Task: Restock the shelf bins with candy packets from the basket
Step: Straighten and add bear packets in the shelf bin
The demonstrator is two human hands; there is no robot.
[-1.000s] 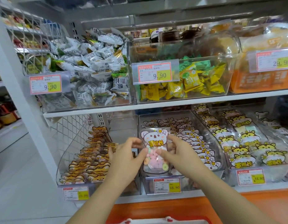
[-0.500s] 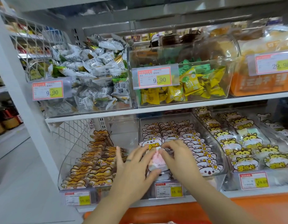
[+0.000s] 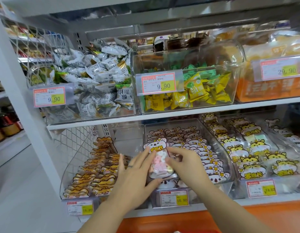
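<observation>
Shelving carries clear bins, the brown bin [image 3: 68,167] leftmost. Left hand [image 3: 134,175], fingers straight and spread, braces the packet [image 3: 158,159] on its left edge, over the middle bin [image 3: 228,170] front; right hand [image 3: 184,165] pinches its right edge. Best slid down upright, label forward, squared with the rows already standing there.

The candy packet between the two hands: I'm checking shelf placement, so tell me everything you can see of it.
The clear plastic candy packet has a white koala-shaped header card with yellow lettering and holds pink, white and yellow ring sweets. It stands roughly upright, header up, over the front of the clear plastic bin of matching koala packets. The left hand lies with straight fingers along its left edge, and the right hand pinches its right edge.
</observation>
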